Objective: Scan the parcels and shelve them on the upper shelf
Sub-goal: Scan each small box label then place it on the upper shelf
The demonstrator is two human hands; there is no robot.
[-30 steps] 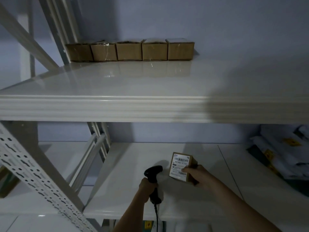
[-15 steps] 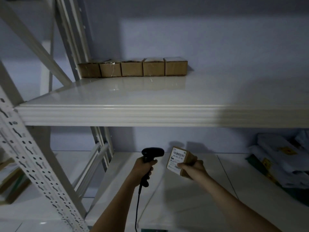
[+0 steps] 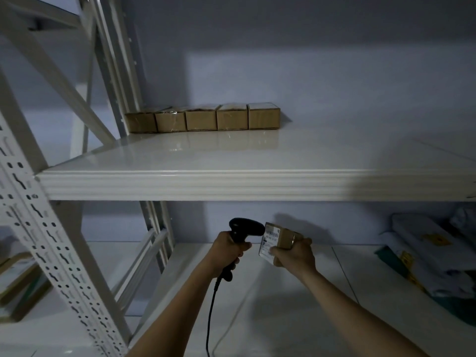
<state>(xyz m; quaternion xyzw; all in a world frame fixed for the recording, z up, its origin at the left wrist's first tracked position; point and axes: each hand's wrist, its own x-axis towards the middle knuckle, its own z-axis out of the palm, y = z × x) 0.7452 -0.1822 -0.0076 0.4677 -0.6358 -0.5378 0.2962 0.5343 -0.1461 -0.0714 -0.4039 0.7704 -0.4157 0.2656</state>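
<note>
I've brought my scanner (image 3: 246,228), gripped in my left hand (image 3: 226,249), closer to the box (image 3: 279,239) my right hand (image 3: 293,257) holds; label text blurred.

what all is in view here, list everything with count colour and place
boxes: five, brown, in a row at the back of the upper shelf
held parcel: one, brown with a white label, below the shelf edge
scanner: one, black, corded, head close to the label
mailer bags: a pile, white with yellow marks, right end of the lower shelf
rack upright: white, perforated, at left
left hand: grips the scanner handle
right hand: fingers hold the parcel
</note>
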